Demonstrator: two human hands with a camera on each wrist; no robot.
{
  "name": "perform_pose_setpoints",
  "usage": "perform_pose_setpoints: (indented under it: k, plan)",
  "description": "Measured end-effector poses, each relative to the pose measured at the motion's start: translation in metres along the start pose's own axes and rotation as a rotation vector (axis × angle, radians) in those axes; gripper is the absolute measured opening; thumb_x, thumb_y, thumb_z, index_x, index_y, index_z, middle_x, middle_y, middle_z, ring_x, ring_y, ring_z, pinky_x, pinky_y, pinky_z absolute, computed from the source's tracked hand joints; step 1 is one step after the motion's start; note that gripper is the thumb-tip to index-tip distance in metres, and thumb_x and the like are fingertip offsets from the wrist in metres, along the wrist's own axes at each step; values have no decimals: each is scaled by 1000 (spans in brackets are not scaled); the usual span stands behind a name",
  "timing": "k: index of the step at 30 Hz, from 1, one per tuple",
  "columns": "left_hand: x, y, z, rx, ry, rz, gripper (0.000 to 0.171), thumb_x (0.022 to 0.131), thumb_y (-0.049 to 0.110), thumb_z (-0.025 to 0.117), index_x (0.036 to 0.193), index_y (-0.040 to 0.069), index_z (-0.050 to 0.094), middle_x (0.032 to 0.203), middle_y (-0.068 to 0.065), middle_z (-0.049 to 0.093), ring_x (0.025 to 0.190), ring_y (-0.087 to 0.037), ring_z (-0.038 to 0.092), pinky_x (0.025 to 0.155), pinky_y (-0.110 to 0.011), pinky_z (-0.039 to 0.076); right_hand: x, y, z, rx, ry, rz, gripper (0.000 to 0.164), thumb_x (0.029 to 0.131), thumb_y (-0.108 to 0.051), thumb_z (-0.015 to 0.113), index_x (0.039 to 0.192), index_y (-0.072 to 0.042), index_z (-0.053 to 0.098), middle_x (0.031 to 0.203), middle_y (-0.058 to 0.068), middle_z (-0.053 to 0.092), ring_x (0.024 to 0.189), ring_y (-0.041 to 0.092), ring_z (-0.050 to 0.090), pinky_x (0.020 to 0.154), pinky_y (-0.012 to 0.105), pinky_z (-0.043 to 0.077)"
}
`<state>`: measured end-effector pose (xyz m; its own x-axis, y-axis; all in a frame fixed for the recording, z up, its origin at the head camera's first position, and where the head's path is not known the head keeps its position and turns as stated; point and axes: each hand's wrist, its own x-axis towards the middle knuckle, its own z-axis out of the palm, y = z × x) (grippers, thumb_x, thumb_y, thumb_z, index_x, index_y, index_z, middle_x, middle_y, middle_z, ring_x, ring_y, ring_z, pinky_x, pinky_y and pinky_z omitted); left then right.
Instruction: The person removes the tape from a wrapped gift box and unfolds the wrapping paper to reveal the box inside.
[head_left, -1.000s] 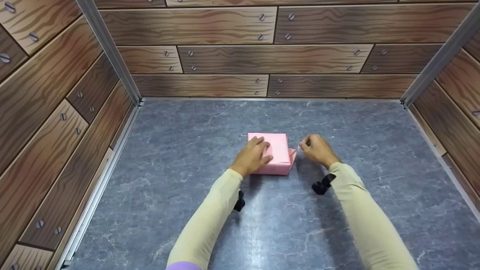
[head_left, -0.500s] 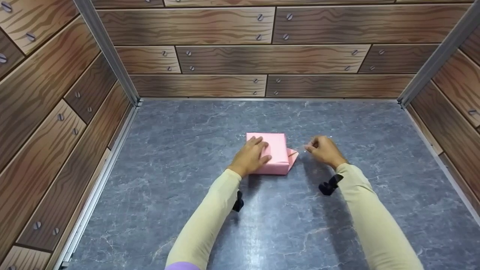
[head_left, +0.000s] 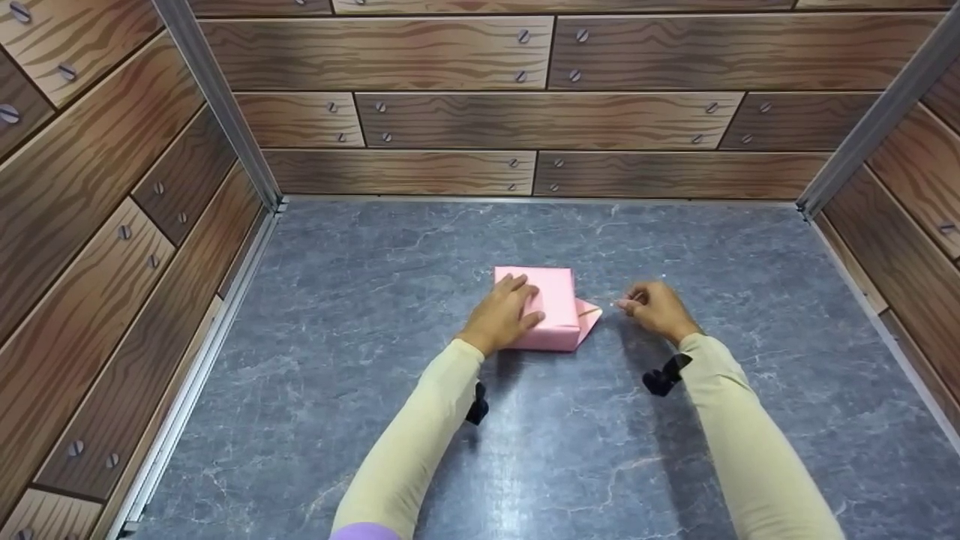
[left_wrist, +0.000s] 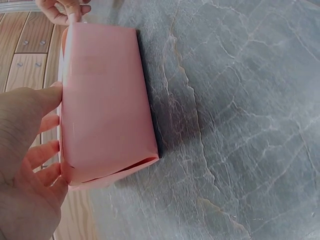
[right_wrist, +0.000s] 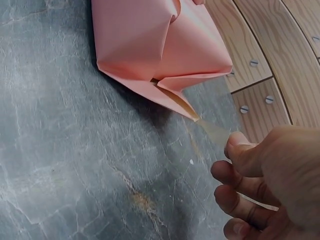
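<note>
A box wrapped in pink paper [head_left: 555, 292] lies on the grey marbled surface in the head view. My left hand [head_left: 502, 311] rests on its top with fingers spread, thumb near the front edge. From the box's right end a pointed paper flap [right_wrist: 175, 102] sticks out, its folds partly gaping. My right hand [head_left: 658, 309], right of the box, pinches a short strip of clear tape [right_wrist: 216, 133] between thumb and forefinger. The strip reaches to the flap's tip in the right wrist view. The left wrist view shows a slit along the paper's fold at the near end.
Wood-patterned panels [head_left: 551, 120] stand at the back and both sides. Metal rails [head_left: 217, 105] run up the corners. A black wrist camera [head_left: 666, 375] hangs below the right sleeve, and another black camera [head_left: 478, 405] is by the left one.
My right hand has moved right and slightly toward me, away from the box. The flap now stretches farther out from the box's end. My left hand stays put on top.
</note>
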<state>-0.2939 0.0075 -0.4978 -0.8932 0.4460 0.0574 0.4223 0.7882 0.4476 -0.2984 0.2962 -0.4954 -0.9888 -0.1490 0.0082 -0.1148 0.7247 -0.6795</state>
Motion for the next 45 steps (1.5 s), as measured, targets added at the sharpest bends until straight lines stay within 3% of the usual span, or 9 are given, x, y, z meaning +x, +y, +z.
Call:
perform_pose_setpoints:
  k: [22, 29, 38, 45]
  plan:
    - [2, 2, 0, -7, 7, 43, 47, 101, 34, 62, 140, 9, 57, 156, -14, 43, 148, -34, 33, 122, -42, 27, -5, 6, -10, -43, 14, 48, 16, 95, -6, 66, 94, 9, 71, 78, 11, 69, 70, 13, 57, 64, 28, 46]
    - [2, 0, 1, -6, 11, 49, 47, 101, 34, 62, 140, 8, 58, 156, -14, 43, 148, -35, 33, 122, -44, 27, -7, 1, -11, -47, 25, 72, 19, 96, -9, 68, 99, 9, 71, 87, 16, 71, 79, 23, 61, 68, 30, 48]
    - [0, -1, 0, 101, 7, 52, 47, 102, 39, 58, 141, 11, 57, 155, -12, 46, 146, -32, 37, 119, -47, 34, -5, -28, -3, -33, 19, -29, 14, 93, -9, 72, 96, 5, 72, 90, 17, 72, 83, 27, 66, 73, 37, 53]
    - [-1, 1, -1, 151, 27, 45, 47, 102, 42, 58, 137, 12, 59, 151, -12, 49, 142, -30, 41, 112, -48, 40, -4, -51, 8, -13, -11, -123, 16, 90, -14, 78, 94, 1, 74, 84, 11, 72, 75, 21, 65, 69, 33, 53]
